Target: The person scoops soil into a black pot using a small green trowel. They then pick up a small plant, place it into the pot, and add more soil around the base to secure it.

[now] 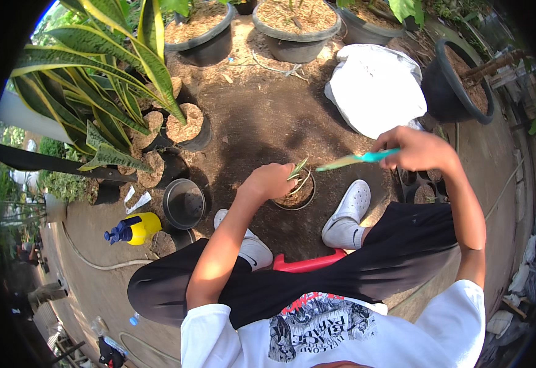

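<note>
A small plant with narrow green leaves (298,169) stands in a round pot of brown growing medium (294,199) on the ground between my feet. My left hand (274,181) is closed around some of its leaves at the pot's left side. To the right, my right hand (410,149) grips the turquoise handle of a small hand trowel (357,159). The tool's pale blade points left, its tip in the air just right of the leaves. The leaf bases inside my left fingers are hidden.
Potted snake plants (111,92) crowd the upper left. An empty black pot (184,204) and a yellow spray bottle (143,228) lie to the left. A white sack (376,92) sits ahead on the right, above a black pot tray (423,186). Large planters (297,39) line the far side.
</note>
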